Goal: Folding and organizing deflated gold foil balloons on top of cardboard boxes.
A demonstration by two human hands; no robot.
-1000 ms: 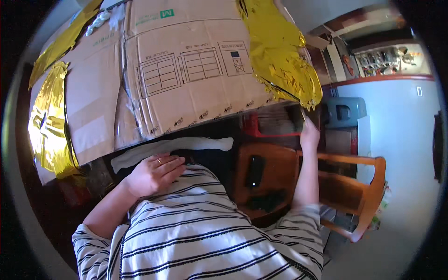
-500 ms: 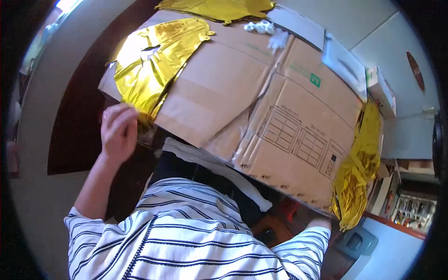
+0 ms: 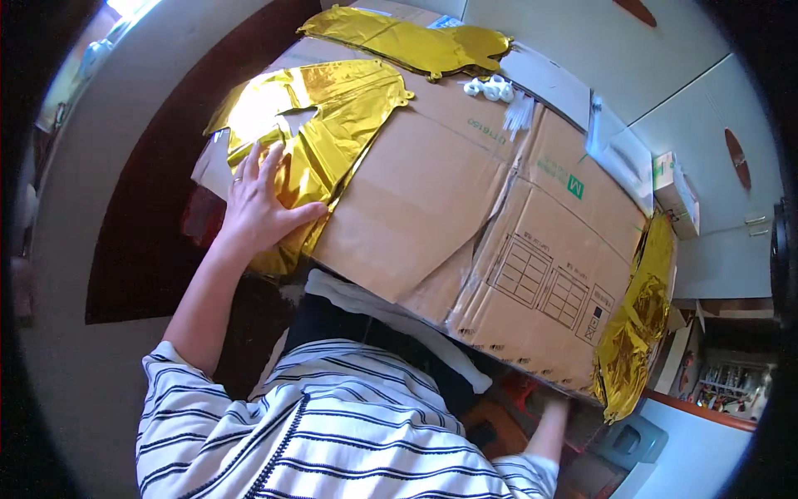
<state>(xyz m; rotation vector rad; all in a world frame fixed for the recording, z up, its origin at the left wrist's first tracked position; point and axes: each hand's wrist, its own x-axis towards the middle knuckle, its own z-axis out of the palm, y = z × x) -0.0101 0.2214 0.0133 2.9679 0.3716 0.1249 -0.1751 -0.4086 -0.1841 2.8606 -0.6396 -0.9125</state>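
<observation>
Green lettering (image 3: 574, 185) and black printed tables (image 3: 522, 270) mark the cardboard (image 3: 399, 195).

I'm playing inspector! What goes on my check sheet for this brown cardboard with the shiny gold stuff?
Surface: flat brown printed cardboard, with a seam.
Job's things: left shiny gold foil piece, far shiny gold foil piece, right shiny gold foil piece.
Clutter: small white rounded items, thin clear strips.
Hands: left hand, fingers spread, on the left foil; right hand hidden near the cardboard's edge.
Cables: nothing seen.
Surroundings: pale cabinet doors.

Right fingers hidden beneath cardboard (image 3: 391, 229)
</observation>
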